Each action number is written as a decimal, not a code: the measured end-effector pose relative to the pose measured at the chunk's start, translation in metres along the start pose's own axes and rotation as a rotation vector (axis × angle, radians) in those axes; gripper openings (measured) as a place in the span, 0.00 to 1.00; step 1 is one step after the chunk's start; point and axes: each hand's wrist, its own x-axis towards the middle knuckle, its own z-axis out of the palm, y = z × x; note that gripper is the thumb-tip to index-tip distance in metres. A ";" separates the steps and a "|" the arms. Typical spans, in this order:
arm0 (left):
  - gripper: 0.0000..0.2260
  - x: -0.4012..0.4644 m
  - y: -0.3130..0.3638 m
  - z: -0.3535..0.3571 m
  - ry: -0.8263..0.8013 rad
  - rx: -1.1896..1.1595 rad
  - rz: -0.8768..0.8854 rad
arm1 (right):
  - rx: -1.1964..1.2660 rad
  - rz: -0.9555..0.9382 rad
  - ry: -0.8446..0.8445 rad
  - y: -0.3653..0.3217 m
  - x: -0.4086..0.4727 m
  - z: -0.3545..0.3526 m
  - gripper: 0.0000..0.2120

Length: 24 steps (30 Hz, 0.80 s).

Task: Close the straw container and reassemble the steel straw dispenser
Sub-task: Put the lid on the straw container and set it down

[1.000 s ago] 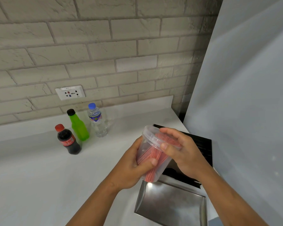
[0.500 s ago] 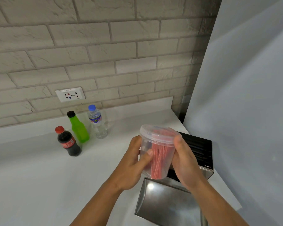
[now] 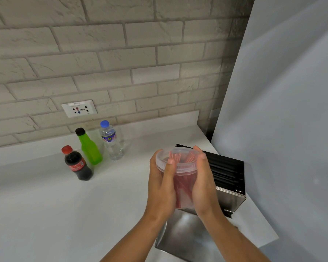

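A clear plastic straw container [image 3: 182,174] with red straws inside stands upright in the air, its clear lid [image 3: 178,157] seated on top. My left hand [image 3: 162,184] wraps its left side, thumb on the lid's rim. My right hand [image 3: 204,184] clasps its right side. Behind and to the right stands the steel straw dispenser body [image 3: 228,178], open on top with dark slats showing. Its flat steel cover [image 3: 180,235] lies on the counter below my wrists.
Three bottles stand near the wall at left: a cola bottle [image 3: 77,163], a green bottle [image 3: 89,147] and a water bottle [image 3: 111,141]. A wall socket [image 3: 79,108] sits above them. A grey panel [image 3: 282,110] bounds the white counter [image 3: 45,205] at right.
The container has gone from tilted to upright and risen slightly. My right hand moved off the lid to the container's right side. Both hands now clasp its sides.
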 end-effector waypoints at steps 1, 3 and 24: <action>0.13 -0.001 -0.001 0.001 0.030 0.012 0.009 | -0.017 -0.019 0.030 0.000 0.000 0.002 0.18; 0.12 -0.003 -0.002 0.001 0.056 0.046 0.024 | -0.052 -0.078 0.047 -0.002 -0.004 0.006 0.14; 0.30 0.010 -0.010 -0.013 0.092 0.095 0.094 | -0.098 -0.135 0.159 -0.002 -0.010 0.015 0.27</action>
